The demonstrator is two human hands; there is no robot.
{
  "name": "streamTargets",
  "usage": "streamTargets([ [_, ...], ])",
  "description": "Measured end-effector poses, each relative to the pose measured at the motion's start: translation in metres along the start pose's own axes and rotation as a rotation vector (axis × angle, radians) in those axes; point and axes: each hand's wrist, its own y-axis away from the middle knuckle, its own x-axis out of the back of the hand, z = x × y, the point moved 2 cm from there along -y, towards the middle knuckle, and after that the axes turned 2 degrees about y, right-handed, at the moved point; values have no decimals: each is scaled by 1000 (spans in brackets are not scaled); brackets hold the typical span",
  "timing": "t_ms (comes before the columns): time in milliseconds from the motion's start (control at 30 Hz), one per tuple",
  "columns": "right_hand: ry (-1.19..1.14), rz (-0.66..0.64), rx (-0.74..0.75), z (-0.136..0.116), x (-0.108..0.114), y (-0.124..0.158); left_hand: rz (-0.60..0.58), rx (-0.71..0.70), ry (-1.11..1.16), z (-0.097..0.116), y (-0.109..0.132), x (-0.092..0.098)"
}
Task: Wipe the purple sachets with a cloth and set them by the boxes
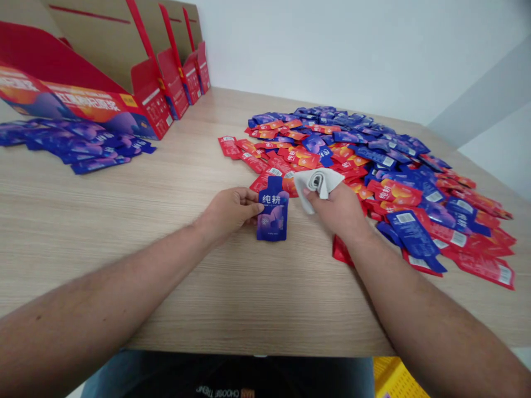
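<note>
My left hand [233, 213] pinches a blue-purple pouch [272, 218] by its left edge, thumb on the printed front. The pouch is upright, its narrow neck at the top. Just to its right, my right hand [336, 207] is closed around a folded white cloth [319, 182], which is apart from the pouch. Beyond and to the right of that hand spreads a big mixed heap of red pouches [394, 192] and blue pouches [415, 235]. My right forearm hides part of the heap's near edge.
At the back left stand several red display boxes [153, 110] with raised cardboard lids. In front of them lies a pile of blue pouches [95, 146]. The wooden table [232, 309] ends near my lap. A yellow perforated crate [398, 378] is below at the lower right.
</note>
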Motion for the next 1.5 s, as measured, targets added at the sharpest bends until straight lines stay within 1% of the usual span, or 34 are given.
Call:
streamTargets([
  [100,5,9,197,-14,7,7,-11,-9,-51,0,2,-3],
  [167,49,-6,283,-22,6,14,-22,0,-85,1,4,-6],
  [267,115,-34,279,-26,-4,21,-79,12,-134,1,8,-9],
  [333,104,-61,263,-28,-11,26,-114,17,-120,0,9,-11],
  [367,77,-95,272,-31,-14,28,-116,19,-86,0,10,-11],
  [400,44,-155,304,-34,-17,31,-108,23,-41,-1,10,-11],
  [467,-9,-330,411,-41,-22,36,-95,41,33,-1,11,-11],
  [500,-13,-394,445,-43,-24,37,-87,50,57,0,11,-10],
  [533,-2,-415,453,-43,-24,37,-87,62,71,0,11,-10],
  [567,20,-381,423,-41,-23,36,-92,76,82,0,10,-10],
  [633,68,-227,304,-35,-20,31,-109,100,109,0,10,-10],
  [667,75,-172,269,-33,-19,29,-115,106,122,-1,9,-10],
  [700,69,-165,268,-32,-19,29,-123,104,127,-2,9,-10],
  [733,53,-200,294,-32,-19,29,-125,92,124,-2,8,-9],
  [800,19,-316,372,-35,-20,31,-119,60,110,-2,8,-9],
  [833,11,-344,391,-36,-20,32,-114,56,104,-2,8,-9],
  [867,13,-335,384,-35,-20,32,-113,64,104,-2,9,-9],
  [967,39,-179,284,-30,-18,28,-126,116,129,1,10,-11],
  [1000,36,-153,272,-28,-18,27,-131,121,135,1,11,-11],
  [1033,27,-168,284,-27,-19,27,-132,113,138,2,11,-11],
  [1133,5,-291,367,-28,-22,28,-116,67,145,2,10,-10],
  [1167,13,-290,365,-28,-22,27,-118,69,153,2,10,-9],
  [1200,28,-259,341,-27,-22,26,-129,79,160,1,10,-9],
  [1267,55,-152,271,-25,-20,24,-155,109,169,1,10,-9],
  [1300,57,-125,257,-24,-19,24,-163,114,171,1,10,-8],
  [1333,51,-133,266,-24,-19,24,-164,108,169,2,10,-9],
  [1433,13,-238,334,-27,-20,26,-142,81,153,3,11,-9],
  [1467,7,-244,333,-27,-20,26,-139,82,146,3,11,-9],
  [1500,8,-223,315,-26,-20,25,-142,88,138,3,11,-10],
])
